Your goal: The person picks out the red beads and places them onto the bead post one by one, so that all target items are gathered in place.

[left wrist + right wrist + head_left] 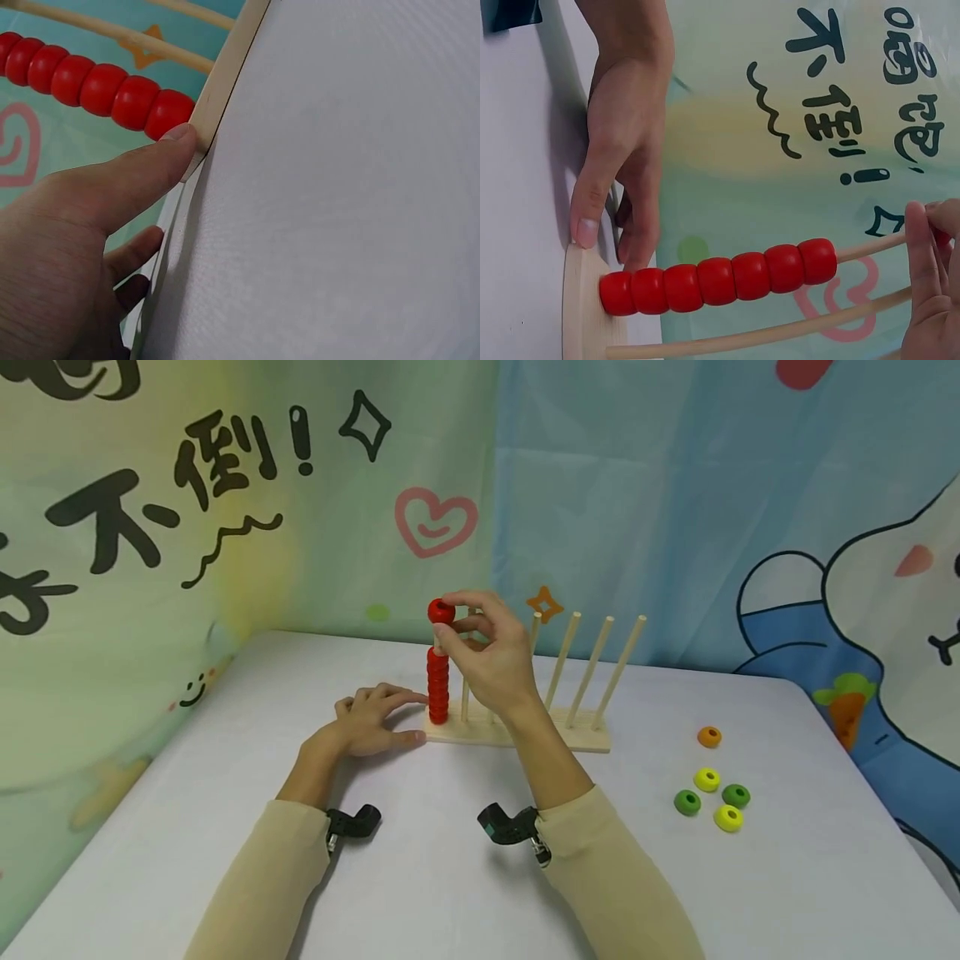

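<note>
In the head view my right hand (491, 656) pinches a red bead (441, 610) between thumb and fingers at the top of the leftmost peg. Below it, a stack of several red beads (438, 687) sits on that peg, with a short stretch of bare peg (870, 247) between, seen in the right wrist view. The pegs stand in a wooden base (517, 737). My left hand (371, 720) rests at the base's left end, thumb touching its edge, fingers loosely extended. The right wrist view mostly hides the pinched bead behind the right fingers.
Several bare wooden pegs (592, 672) rise to the right of the red stack. Loose on the white table (420, 893), to the right, lie an orange bead (709, 737), two yellow beads (707, 779) and two green beads (687, 802). A printed cloth (645, 510) hangs behind.
</note>
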Demonstrator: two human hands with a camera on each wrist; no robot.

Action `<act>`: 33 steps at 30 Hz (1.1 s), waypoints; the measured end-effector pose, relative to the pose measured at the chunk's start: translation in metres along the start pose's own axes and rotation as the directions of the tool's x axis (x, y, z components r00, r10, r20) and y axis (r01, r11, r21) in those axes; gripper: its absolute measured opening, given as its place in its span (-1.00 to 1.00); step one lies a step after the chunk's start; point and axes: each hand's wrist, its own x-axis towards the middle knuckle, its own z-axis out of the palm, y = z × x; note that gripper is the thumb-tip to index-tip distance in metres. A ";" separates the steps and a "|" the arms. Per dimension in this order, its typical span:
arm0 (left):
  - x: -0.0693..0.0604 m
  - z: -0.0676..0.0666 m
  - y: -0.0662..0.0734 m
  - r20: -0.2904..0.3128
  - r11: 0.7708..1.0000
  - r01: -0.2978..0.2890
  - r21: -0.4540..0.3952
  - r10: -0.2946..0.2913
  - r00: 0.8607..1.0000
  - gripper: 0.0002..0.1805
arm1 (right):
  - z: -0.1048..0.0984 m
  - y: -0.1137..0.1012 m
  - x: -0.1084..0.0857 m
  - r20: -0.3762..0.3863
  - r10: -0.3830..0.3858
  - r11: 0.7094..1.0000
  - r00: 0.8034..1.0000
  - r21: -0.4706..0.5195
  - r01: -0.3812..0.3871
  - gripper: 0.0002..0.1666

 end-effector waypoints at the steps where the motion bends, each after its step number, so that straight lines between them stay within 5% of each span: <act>1: 0.000 0.000 0.000 0.000 1.000 0.002 0.001 -0.002 1.000 -0.28 | 0.001 0.000 0.000 -0.010 0.004 1.000 1.000 0.004 -0.004 -0.65; 7: -0.001 0.001 -0.002 0.001 1.000 0.006 0.002 -0.006 1.000 -0.27 | 0.004 0.000 0.001 -0.054 0.026 0.999 0.998 0.036 -0.024 -0.65; 16: -0.003 0.007 -0.003 -0.004 1.000 0.005 -0.006 -0.005 1.000 -0.28 | 0.007 -0.003 0.000 -0.102 0.103 0.993 0.989 -0.050 -0.109 -0.64; 26: -0.001 0.006 -0.001 -0.010 1.000 -0.016 -0.009 0.016 1.000 -0.29 | 0.004 -0.005 -0.001 -0.043 0.123 0.981 0.991 -0.149 -0.128 -0.52; 33: -0.001 0.001 -0.002 0.002 1.000 -0.012 0.017 0.012 1.000 -0.28 | 0.001 -0.008 -0.009 -0.001 0.070 0.984 0.998 -0.163 -0.069 -0.53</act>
